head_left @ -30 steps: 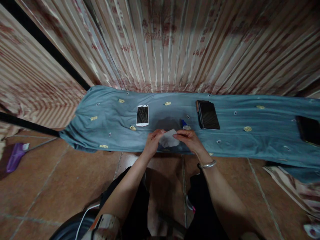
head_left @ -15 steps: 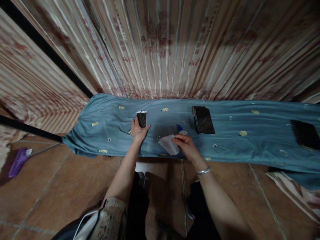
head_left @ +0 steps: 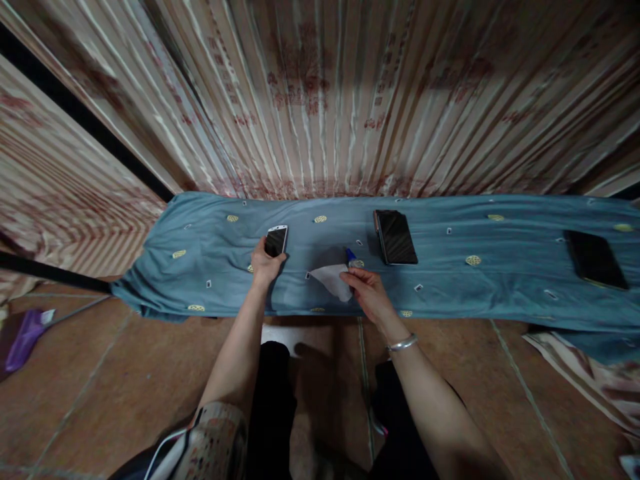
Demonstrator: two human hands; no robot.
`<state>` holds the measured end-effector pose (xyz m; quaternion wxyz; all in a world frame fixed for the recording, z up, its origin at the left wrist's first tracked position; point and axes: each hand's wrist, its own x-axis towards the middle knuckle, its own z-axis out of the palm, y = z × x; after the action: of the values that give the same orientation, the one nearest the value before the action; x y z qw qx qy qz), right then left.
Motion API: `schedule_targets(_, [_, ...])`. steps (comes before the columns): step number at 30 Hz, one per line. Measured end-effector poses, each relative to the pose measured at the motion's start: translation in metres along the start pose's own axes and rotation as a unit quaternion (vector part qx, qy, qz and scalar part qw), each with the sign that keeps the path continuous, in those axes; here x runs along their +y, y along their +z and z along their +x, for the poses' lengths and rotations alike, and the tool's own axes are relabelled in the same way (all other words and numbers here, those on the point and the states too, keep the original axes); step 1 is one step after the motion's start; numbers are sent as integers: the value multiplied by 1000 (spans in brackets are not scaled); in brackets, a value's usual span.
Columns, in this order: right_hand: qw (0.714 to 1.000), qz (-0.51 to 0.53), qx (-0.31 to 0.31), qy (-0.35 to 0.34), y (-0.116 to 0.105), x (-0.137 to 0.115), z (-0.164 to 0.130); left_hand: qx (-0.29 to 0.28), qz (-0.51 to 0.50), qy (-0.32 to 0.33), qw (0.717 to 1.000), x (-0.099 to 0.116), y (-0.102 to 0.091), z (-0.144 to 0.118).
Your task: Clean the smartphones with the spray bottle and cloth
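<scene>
My left hand [head_left: 267,265] is closed around the lower part of a white-framed smartphone [head_left: 277,241] with a dark screen, thumb on one side and fingers on the other. The phone is tilted a little to the right, at or just above the blue cloth [head_left: 295,293]. My right hand [head_left: 367,288] pinches a thin, whitish, translucent sheet [head_left: 333,280] by its right edge; whether it is paper or a wipe I cannot tell. The sheet hangs over the front of the cloth. Just beyond my right fingers lies a small bottle with a blue tip [head_left: 351,255], partly hidden.
Right of the bottle lies a dark tablet-like device [head_left: 397,238] on a brownish-edged item. Another black flat device [head_left: 595,259] is farther right. A striped curtain [head_left: 310,100] hangs behind. A purple broom head [head_left: 26,341] is on the tiled floor at left.
My left hand has taken the phone into its grip and turned it clockwise. The sheet in my right hand has changed its fold. The whole view has shifted slightly.
</scene>
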<state>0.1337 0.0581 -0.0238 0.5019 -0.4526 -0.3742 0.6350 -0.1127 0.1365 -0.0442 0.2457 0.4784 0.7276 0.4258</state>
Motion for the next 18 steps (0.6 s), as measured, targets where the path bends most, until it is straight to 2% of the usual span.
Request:
schedule_targets(2, [999,27,25,-11,1,1,2,4,-118,-70,991,5,-2,-6])
schedule_targets(4, [998,46,42,-23,1,3,3,-9,-220,-120,968,12,-4,-18])
schedule_targets(7, [997,54,52,-35,0,4,5,-74,-367,-170,912,26,-9,-44])
schedule_targets(12, [994,82,66,-27,-4,4,5,-201,-496,-218,816,47,-14,-81])
schedule_targets(13, [993,90,70,-26,-5,3,5,-213,-502,-220,809,49,-13,-86])
schedule_targets(15, [991,98,81,-29,-6,2,6,-208,-496,-215,815,51,-8,-93])
schedule_targets(18, [989,95,107,-37,-6,0,7,-154,-454,-169,861,48,1,-101])
